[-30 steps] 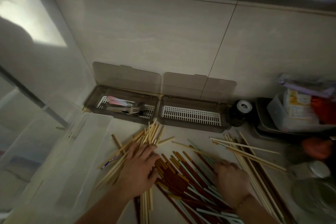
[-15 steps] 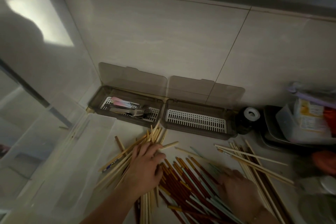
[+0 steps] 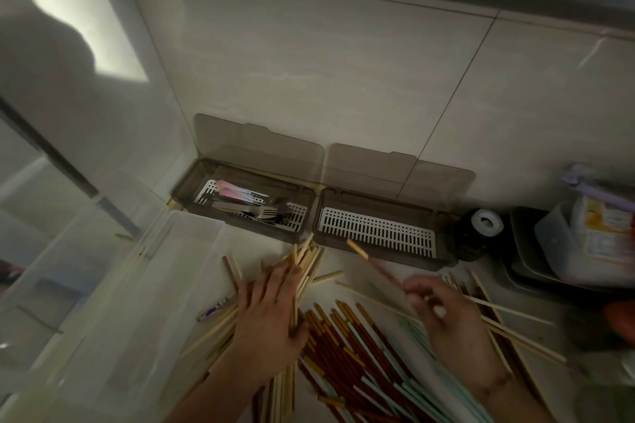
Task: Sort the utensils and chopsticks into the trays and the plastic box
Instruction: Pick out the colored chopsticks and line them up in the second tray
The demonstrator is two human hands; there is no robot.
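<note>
Dim tiled corner, pale counter [image 3: 264, 244]. Your right hand [image 3: 446, 316] pinches a red chopstick [image 3: 374, 266], tip toward 11 o'clock over the empty tray [image 3: 378, 233]. Left hand [image 3: 271, 312] flat on bamboo chopsticks [image 3: 305, 261].

One head camera looks steeply down, close over the counter [image 3: 261, 240], facing the tiled wall [image 3: 309, 72].

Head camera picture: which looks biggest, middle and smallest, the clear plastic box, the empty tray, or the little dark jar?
1. clear plastic box, though it's nearest the camera
2. empty tray
3. dark jar
</note>
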